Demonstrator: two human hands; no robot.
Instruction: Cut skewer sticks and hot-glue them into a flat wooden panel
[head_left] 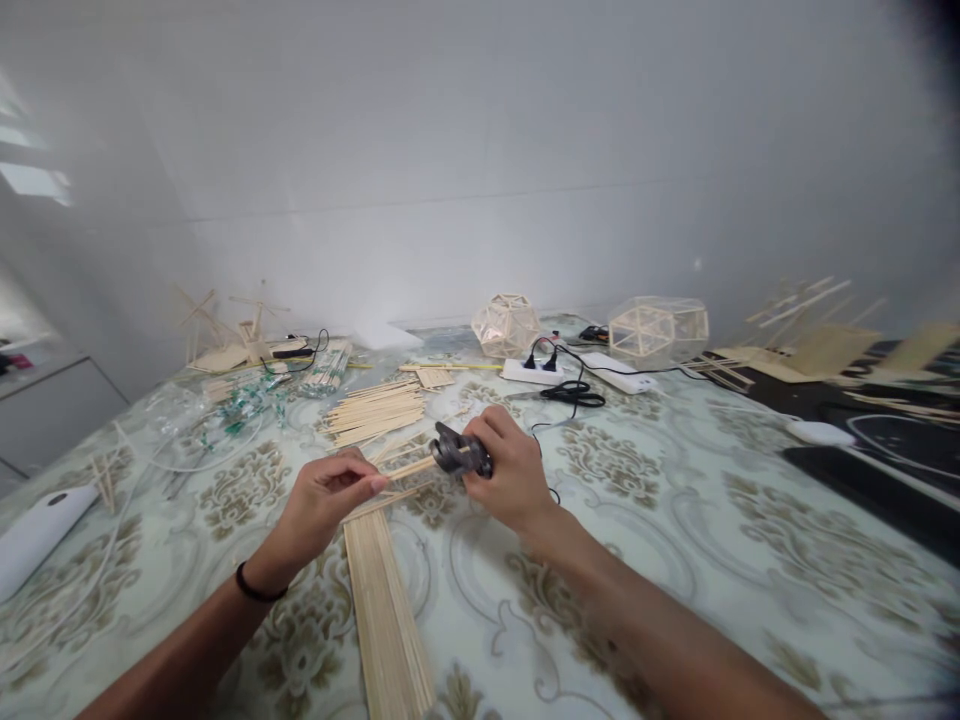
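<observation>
My left hand (330, 495) is closed in a pinch on a thin wooden stick (412, 469), which points right. The fingers of my right hand (510, 470) wrap round a dark hot glue gun (459, 452), with a black cord showing beside the hand. The gun's front end is at the stick's right end; I cannot tell whether they touch. Just below, another loose stick lies across the top of a long flat bundle of wooden strips (386, 610). Behind my left hand, many sticks (379, 410) lie side by side on the table.
A power strip (531, 372) with black plugs and cords, and scissors (571, 392), lie behind my right hand. Stick-built polyhedra (506, 325) stand near the wall. Plastic wrappers (240, 405) are at left, a white device (45, 535) beyond them. Wooden models (817, 350) sit far right.
</observation>
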